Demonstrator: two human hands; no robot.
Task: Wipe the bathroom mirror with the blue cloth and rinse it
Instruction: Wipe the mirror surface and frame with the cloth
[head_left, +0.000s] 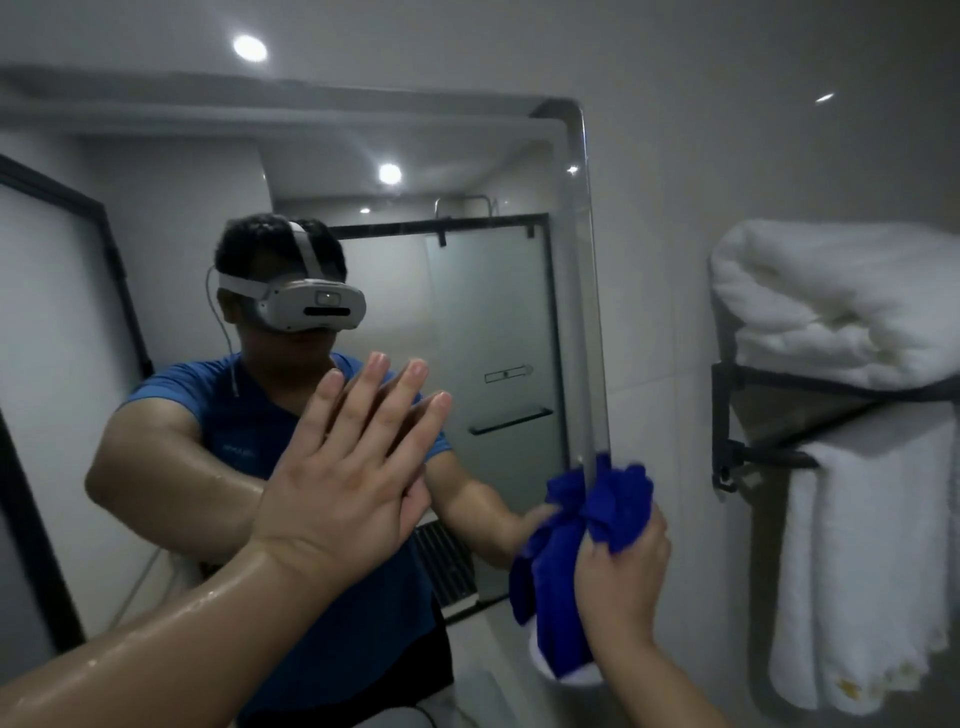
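Right hand (621, 566) presses blue cloth (592, 525) against mirror (493, 312) edge

One head-worn view – close, facing the mirror (467, 260) straight on.

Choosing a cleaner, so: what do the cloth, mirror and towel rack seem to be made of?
Cloth: soft blue fabric, probably microfibre; it bunches into plush folds in the right hand. Mirror: glossy glass with a clear reflection and a rounded, polished-looking edge. Rack: likely matte black metal, judging by its thin rigid bars. It carries white terry-looking towels.
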